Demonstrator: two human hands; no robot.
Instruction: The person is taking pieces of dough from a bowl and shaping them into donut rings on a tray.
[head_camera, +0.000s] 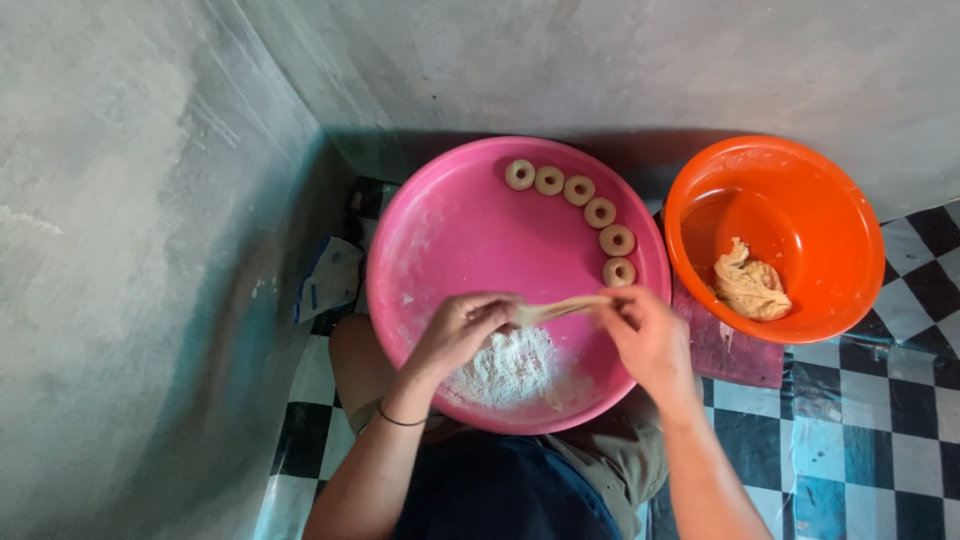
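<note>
Both hands (560, 325) stretch a thin dough strip (558, 308).

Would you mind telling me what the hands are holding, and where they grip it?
Both hold one thin dough strip above the pink basin: left hand pinches its left end, right hand its right end.

A thin strip of pale dough (560, 308) is stretched almost level between the left hand (462, 330) and the right hand (645, 328), each pinching one end, just below the middle of the frame. It is beige, soft and rope-like, sagging slightly toward its left end. It hangs over the pink basin (440, 240), directly above a heap of white flour (503, 367) in the basin's lower part.
</note>
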